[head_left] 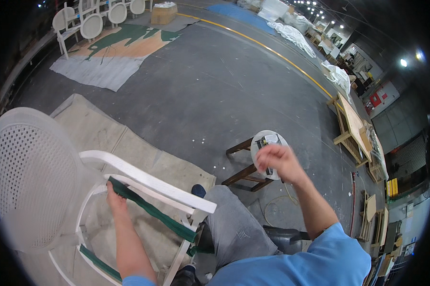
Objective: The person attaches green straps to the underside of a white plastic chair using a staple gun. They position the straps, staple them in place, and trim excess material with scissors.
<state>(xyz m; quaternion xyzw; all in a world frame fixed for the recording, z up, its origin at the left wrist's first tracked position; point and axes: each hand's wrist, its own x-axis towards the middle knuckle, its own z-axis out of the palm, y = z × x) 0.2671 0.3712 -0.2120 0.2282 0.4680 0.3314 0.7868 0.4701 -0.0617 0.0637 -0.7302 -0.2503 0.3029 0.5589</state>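
A big white chair (pixel 143 175) is lower left, a round stool (pixel 266 134) right of middle. Best keep the green strip (pixel 150 209) flat and snug, I think; on the chair, its long way slants down to the right. The left hand (pixel 116 199) pinches its top end. The blurry right hand's (pixel 279 161) grip I can't tell.

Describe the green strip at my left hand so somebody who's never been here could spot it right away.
Find the white, perforated-backed armchair at the left of the view. Below its curved armrest, a long dark green strip slants down toward the right. Unlike the green strip near the lower edge, this one has the left hand at its upper end.
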